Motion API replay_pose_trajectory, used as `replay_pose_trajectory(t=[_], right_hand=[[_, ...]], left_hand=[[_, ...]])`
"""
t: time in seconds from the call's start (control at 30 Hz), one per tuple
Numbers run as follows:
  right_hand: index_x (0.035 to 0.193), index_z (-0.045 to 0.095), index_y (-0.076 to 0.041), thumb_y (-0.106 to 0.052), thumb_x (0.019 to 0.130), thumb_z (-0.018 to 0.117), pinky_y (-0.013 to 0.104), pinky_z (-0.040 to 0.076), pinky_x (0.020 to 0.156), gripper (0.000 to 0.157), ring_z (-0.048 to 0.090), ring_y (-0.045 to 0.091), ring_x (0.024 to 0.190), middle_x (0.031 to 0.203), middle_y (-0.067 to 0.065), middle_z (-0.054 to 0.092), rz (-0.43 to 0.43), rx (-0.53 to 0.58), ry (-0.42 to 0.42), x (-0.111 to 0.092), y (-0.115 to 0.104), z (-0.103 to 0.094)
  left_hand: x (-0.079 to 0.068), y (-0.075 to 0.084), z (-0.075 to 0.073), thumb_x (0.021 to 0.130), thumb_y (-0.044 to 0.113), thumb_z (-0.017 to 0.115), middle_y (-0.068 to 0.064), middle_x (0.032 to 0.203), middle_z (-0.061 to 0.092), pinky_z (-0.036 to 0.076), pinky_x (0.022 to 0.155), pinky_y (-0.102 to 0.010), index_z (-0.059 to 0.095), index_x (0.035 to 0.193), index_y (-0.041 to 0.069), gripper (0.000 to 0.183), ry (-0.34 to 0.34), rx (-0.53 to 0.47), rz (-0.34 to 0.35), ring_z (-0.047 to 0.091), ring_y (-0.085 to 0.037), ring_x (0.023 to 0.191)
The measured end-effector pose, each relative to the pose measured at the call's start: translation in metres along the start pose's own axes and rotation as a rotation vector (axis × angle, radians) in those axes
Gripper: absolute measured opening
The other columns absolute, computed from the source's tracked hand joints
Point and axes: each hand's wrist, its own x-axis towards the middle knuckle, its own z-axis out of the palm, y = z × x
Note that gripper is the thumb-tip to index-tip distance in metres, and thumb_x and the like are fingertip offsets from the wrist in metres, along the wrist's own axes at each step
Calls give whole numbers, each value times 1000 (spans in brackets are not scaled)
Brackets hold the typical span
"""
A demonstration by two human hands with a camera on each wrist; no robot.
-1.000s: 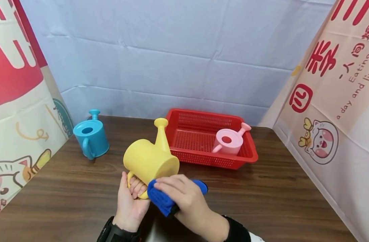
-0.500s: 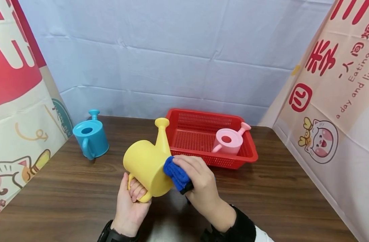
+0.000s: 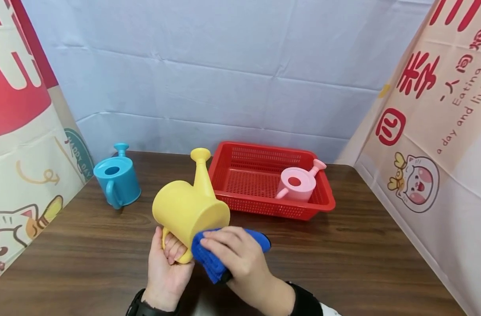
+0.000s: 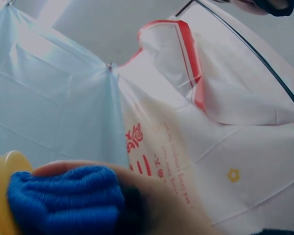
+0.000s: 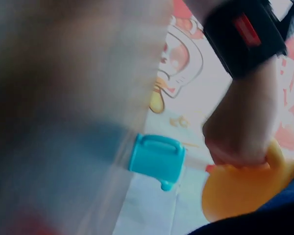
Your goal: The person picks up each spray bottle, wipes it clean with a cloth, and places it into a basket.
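Note:
A yellow watering can (image 3: 181, 208) is held tilted above the table, its spout pointing up and its round base turned toward the right. My left hand (image 3: 167, 267) grips it by the handle, fingers curled through the loop. With my right hand (image 3: 244, 263) I hold a folded blue cloth (image 3: 210, 259) against the lower edge of the can's base. In the left wrist view the cloth (image 4: 63, 200) lies against the yellow can (image 4: 2, 191). The right wrist view has the can (image 5: 240, 191) and the left hand (image 5: 242, 127) on its handle.
A red perforated basket (image 3: 260, 206) stands at the back of the brown table (image 3: 362, 254), with a pink watering can (image 3: 297, 184) in its right end. To the back left stands a blue watering can (image 3: 118, 180). Printed cloth hangs on both sides.
The cloth went from the base's lower edge to its right side, then back to the lower edge. The yellow can has shifted slightly left.

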Motion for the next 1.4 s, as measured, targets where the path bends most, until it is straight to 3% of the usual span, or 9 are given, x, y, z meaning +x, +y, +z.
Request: replay_pose_trajectory(t=[0.27,0.37,0.47,0.57,0.67,0.8,0.97,1.4], right_hand=[[106,68,-6,-16,86,68,27,47,85,23,61,20,94,108,6,66,-239,-72,-75,-1,5,-1],[103,68,-5,-14,89,64,27,48,82,18,63,19,92,104,7,67,-298,-91,-54,5,10,-4],[103,66,-1,-13,90,62,30,50,81,18,63,23,91,102,12,67,-231,-67,6,10,16,-8],[106,64,1,-14,89,64,34,50,81,23,62,26,93,105,14,65,-51,-24,57,10,22,-13],[112,62,-2,-20,89,63,34,48,87,29,59,27,98,111,12,63,149,20,53,7,26,-18],[115,60,-2,-23,91,59,33,44,93,32,57,28,103,114,13,61,267,76,60,3,29,-20],[112,61,-3,-21,89,63,34,45,91,30,57,29,101,113,13,61,232,77,75,-1,25,-14],[114,59,-6,-13,78,75,33,48,87,40,57,24,102,116,9,60,64,66,-64,-11,8,5]], left_hand=[[-2,1,4,101,42,28,6,57,18,15,50,-18,36,67,5,51,-18,-5,20,10,-5,50],[-2,1,3,101,43,26,6,57,18,14,50,-18,32,67,7,51,-41,-20,-2,11,-5,49],[-1,-1,1,101,45,25,7,56,18,14,50,-17,26,66,12,48,-66,-40,-38,12,-5,48],[-2,-3,0,101,45,26,7,55,18,14,50,-16,23,66,15,46,-69,-53,-63,13,-4,48],[-3,-4,-1,101,42,29,8,55,18,15,50,-16,22,66,16,44,-61,-62,-70,14,-4,47],[-3,-6,-2,100,38,32,8,55,18,15,49,-16,23,66,16,42,-68,-64,-74,14,-4,47],[-4,-7,-1,101,42,27,8,54,18,14,49,-16,22,66,16,44,-53,-59,-54,13,-4,47],[2,-2,1,101,47,23,6,53,18,15,50,-18,19,63,17,48,-14,-42,55,13,-6,48]])
